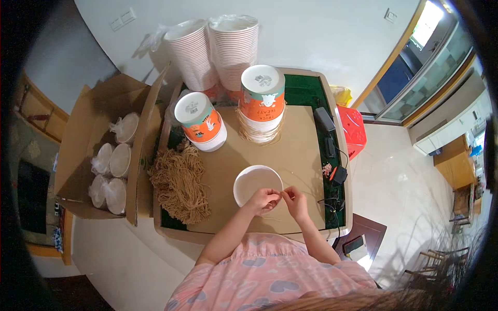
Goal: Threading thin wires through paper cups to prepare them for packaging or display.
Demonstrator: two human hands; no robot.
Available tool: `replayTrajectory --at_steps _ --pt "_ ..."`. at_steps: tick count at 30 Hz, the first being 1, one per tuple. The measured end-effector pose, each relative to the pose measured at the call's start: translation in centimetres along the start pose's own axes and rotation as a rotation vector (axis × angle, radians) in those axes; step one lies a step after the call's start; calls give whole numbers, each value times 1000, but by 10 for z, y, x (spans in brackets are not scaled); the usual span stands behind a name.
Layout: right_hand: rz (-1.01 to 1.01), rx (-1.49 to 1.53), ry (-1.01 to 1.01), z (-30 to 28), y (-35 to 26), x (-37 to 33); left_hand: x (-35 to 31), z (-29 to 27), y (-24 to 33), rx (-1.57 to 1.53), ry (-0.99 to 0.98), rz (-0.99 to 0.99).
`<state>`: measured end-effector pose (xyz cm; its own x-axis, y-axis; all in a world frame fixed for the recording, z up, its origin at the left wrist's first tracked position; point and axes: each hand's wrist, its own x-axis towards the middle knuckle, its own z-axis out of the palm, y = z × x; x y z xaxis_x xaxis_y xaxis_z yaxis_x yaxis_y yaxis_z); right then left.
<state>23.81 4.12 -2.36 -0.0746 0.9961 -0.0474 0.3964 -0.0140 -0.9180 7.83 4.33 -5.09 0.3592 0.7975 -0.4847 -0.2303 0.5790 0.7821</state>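
Observation:
An open white paper bucket (249, 182) stands mouth-up on the brown cardboard sheet in front of me. At its near right rim, my left hand (263, 200) is closed in a pinch, with the lower fingers curled. My right hand (294, 201) pinches beside it, the fingertips of both almost meeting. A thin pale strand of twine shows faintly at the hands; its ends and the exact grip are hidden by the fingers. To the left lies a tangled heap of tan twine (179, 184).
Upside-down orange printed bucket stacks (263, 106) (199, 122) stand beyond; twine loops hang from the right one. Taller wrapped bucket stacks (233, 52) rise against the wall. A cardboard box (78, 155) holding bagged buckets is at left. Black adapters (324, 119) and cables line the table's right edge.

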Motion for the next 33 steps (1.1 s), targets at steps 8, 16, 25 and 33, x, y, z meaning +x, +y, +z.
replayTrajectory --at_steps 8,16,25,33 --pt "-19 -19 10 1 1 -3 4 -12 -1 -382 -136 -207" --pt "169 152 -12 8 19 0 -9 10 -5 799 268 644" --pt "302 418 -188 1 20 1 -21 20 -4 670 359 585" --pt "77 275 -279 -7 12 1 -21 14 -4 474 279 452"
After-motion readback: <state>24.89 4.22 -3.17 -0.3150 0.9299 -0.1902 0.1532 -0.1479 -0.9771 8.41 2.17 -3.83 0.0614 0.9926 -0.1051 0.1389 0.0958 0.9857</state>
